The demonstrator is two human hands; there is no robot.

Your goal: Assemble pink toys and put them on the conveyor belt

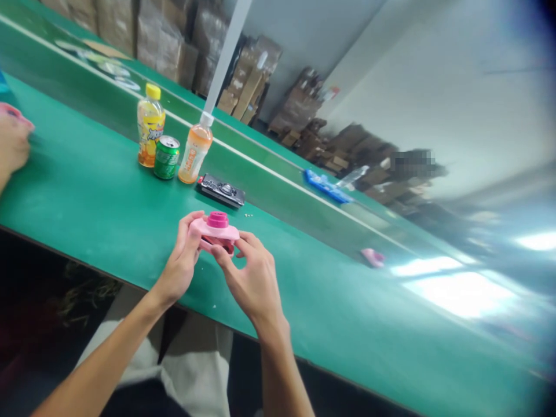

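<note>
Between my two hands is a pink toy camera (pixel 217 227) with a round, darker pink lens on its upper face. My left hand (pixel 185 255) grips its left end, fingers along the side. My right hand (pixel 249 260) pinches the right end between thumb and fingers. On the side facing me a dark red gap shows between the upper and lower shell. The toy is held just above the green table (pixel 130 214). Just beyond it lies a black tray-like case (pixel 222 190) with rounded shapes in it, and a few tiny pale bits are nearby.
A yellow-capped bottle (pixel 151 127), a green can (pixel 167 157) and an orange drink bottle (pixel 196 149) stand beyond my left hand. Another person's hand (pixel 13 142) holds something pink at far left. A pink piece (pixel 372 258) and a blue tray (pixel 326 186) lie to the right.
</note>
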